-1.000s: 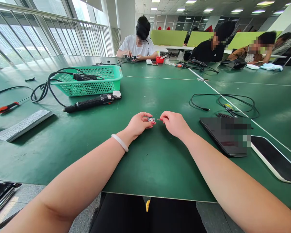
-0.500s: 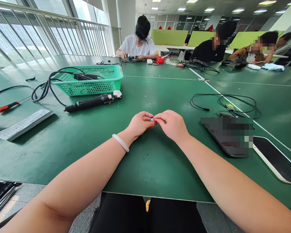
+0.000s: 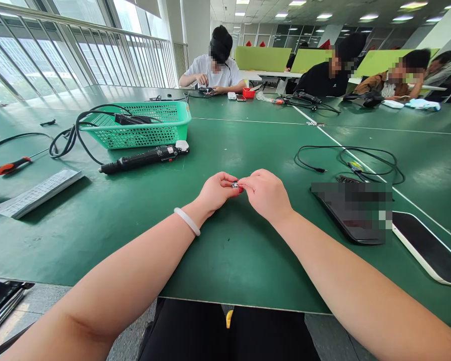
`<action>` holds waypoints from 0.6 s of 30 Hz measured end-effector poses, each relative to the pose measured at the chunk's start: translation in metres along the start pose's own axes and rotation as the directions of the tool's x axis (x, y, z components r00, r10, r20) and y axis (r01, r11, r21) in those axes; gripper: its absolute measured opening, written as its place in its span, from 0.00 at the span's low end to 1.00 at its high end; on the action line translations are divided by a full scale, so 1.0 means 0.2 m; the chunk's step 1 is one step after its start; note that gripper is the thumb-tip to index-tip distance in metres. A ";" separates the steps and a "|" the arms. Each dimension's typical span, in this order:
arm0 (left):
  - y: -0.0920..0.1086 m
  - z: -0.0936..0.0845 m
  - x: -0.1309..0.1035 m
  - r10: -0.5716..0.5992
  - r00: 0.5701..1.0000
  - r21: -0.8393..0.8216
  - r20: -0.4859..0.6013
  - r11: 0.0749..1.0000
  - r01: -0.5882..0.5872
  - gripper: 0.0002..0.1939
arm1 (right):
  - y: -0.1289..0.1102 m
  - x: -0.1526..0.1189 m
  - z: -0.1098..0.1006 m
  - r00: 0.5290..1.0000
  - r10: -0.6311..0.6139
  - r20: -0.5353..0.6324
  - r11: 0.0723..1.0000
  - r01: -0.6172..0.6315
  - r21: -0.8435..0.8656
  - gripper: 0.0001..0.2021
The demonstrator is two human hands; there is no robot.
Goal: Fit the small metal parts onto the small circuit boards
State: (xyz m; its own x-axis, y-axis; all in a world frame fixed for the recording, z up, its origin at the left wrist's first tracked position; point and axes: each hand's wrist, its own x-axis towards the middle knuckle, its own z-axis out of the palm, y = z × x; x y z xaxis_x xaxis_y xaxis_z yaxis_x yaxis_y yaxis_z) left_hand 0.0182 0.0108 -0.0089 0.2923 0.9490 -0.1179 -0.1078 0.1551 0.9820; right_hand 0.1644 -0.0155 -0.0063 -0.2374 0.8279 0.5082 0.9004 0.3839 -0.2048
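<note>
My left hand (image 3: 218, 193), with a white band on its wrist, pinches a small silvery part (image 3: 235, 185) between thumb and fingers, above the green table (image 3: 135, 210). My right hand (image 3: 267, 195) meets it from the right, its fingers pressed together at the part's right side. Whether the right fingertips grip the part or something smaller is too small to tell. Left of my hands lies a black electric screwdriver (image 3: 145, 159), in front of a green basket (image 3: 143, 135) holding a black device with a cable.
An orange-handled screwdriver (image 3: 11, 166) and folded paper (image 3: 39, 193) lie left. On the right are a coiled cable (image 3: 393, 160), a dark tray-like object (image 3: 346, 215) and a phone-like slab (image 3: 432, 245). Several people sit across the table.
My right hand has turned slightly, its fingers curling more at the small part. My left hand is nearly still. Across the table, a person in white has raised one hand.
</note>
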 end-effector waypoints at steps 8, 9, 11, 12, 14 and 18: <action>-0.02 -0.01 0.02 0.012 1.000 -0.042 0.026 0.999 -0.011 0.16 | 0.01 -0.01 0.00 1.000 0.026 -0.003 0.993 -0.026 0.113 0.16; -0.03 -0.01 0.02 0.012 1.000 -0.049 0.026 0.999 -0.011 0.16 | 0.02 -0.01 0.00 0.998 0.055 -0.012 0.988 -0.053 0.143 0.15; -0.03 -0.01 0.03 0.011 1.000 -0.063 0.025 0.998 -0.009 0.16 | 0.04 -0.01 0.01 0.991 0.132 -0.039 0.969 -0.120 0.217 0.15; -0.03 -0.02 0.03 0.010 1.000 -0.069 0.026 0.998 -0.008 0.16 | 0.05 -0.01 0.01 0.984 0.173 -0.049 0.954 -0.155 0.257 0.14; -0.03 -0.02 0.04 0.013 0.999 -0.075 0.031 0.997 -0.011 0.17 | 0.08 -0.01 0.02 0.971 0.237 -0.038 0.922 -0.212 0.325 0.13; -0.03 -0.03 0.05 0.029 0.999 -0.067 0.036 0.997 -0.026 0.17 | 0.11 -0.01 0.04 0.964 0.256 0.071 0.891 -0.264 0.369 0.14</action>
State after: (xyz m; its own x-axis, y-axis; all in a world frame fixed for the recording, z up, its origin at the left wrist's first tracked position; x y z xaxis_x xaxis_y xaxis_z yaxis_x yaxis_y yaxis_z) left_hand 0.0167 0.0215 -0.0178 0.3235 0.9425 -0.0842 -0.1788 0.1483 0.9727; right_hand 0.1806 -0.0047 -0.0184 -0.0244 0.9255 0.3780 0.7307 0.2746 -0.6250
